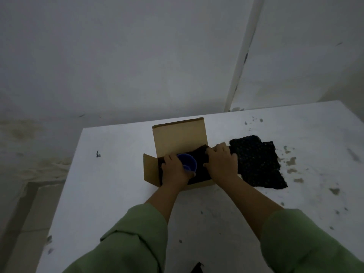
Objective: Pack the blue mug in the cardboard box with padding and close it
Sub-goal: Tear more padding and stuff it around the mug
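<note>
An open cardboard box (150,170) stands in the middle of the white table, its lid flap raised at the back. The blue mug (188,163) sits inside it, mouth up, on dark padding (201,154) that lines the box. My left hand (174,171) grips the mug's left side. My right hand (221,161) rests on the box's right edge, fingers pressed on the dark padding there. More black padding sheets (258,164) lie on the table just right of the box.
The white table (110,174) carries paint chips and stains on its right side. Its left edge drops to the floor. A wall and a pipe stand behind. A dark scrap (197,267) shows at the near edge.
</note>
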